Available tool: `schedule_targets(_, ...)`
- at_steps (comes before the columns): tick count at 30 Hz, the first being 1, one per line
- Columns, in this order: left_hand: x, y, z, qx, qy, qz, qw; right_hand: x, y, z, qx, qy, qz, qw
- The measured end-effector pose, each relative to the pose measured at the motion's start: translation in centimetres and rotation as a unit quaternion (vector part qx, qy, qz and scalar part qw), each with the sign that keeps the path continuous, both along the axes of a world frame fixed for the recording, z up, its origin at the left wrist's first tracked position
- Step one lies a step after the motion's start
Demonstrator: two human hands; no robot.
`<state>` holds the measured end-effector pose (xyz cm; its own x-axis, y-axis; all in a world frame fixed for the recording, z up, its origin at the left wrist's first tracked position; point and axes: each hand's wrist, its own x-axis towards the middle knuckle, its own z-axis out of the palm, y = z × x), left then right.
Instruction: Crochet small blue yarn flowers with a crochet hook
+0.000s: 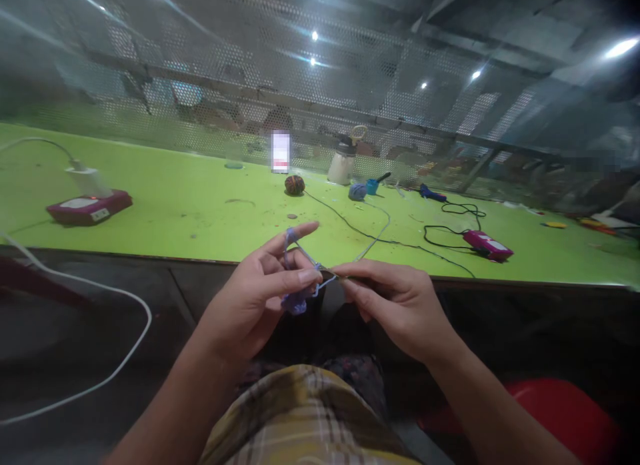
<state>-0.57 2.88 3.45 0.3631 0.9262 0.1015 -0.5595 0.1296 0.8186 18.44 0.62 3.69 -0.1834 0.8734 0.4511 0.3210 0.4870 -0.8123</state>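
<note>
A: Biggest first?
B: Green table (165, 198), spanning the view.

A: Hands?
B: Nearly meeting at its near edge. Left hand (260, 285) is pressing its thumb down on a blue yarn piece (296, 301), index finger stretching out to the right, yarn wrapping round it. Right hand (400, 301) is pointing left, thumb and index clamping a thin tool (329, 272).

A: Writing anywhere?
B: Maroon power block (90, 211) on the left is showing a pale top panel; print too small to tell. Phone (280, 150) at the back is lighting up, screen pixelated, unreadable.

A: Smaller stuff?
B: Blue yarn ball (357, 192) is sitting on the table, strand trailing toward the right hand.

A: Piece's spot?
B: Hanging below the left thumb, above the lap. Tool's meeting the yarn right beside it.
</note>
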Motion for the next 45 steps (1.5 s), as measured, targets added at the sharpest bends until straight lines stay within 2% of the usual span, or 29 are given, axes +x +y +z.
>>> schedule_targets(6,-0.3,-0.1,0.0,-0.008,0.0,0.0,1.0,0.1,-0.2,0.0,0.014,-0.023,-0.002,1.0)
schedule_targets(19,-0.5,0.0,0.2,-0.015,-0.002,0.009,1.0,0.1,-0.1,-0.1,-0.029,0.013,0.026,0.999)
schedule_targets(28,0.1,0.5,-0.5,-0.002,0.047,0.016,0.999,-0.2,0.3,-0.6,-0.133,0.117,0.066,0.982)
schedule_targets(34,0.3,0.5,-0.9,0.04,0.107,0.002,0.993,-0.3,0.9,-1.2,-0.146,0.136,0.044,0.979)
schedule_targets(40,0.4,0.7,-1.0,0.07,0.109,-0.025,0.991,-0.1,1.2,-1.0,-0.154,0.114,0.068,0.979)
schedule_targets(45,0.9,0.8,-0.9,0.109,0.142,-0.015,0.984,-0.4,1.6,-0.6,-0.174,0.107,0.075,0.976)
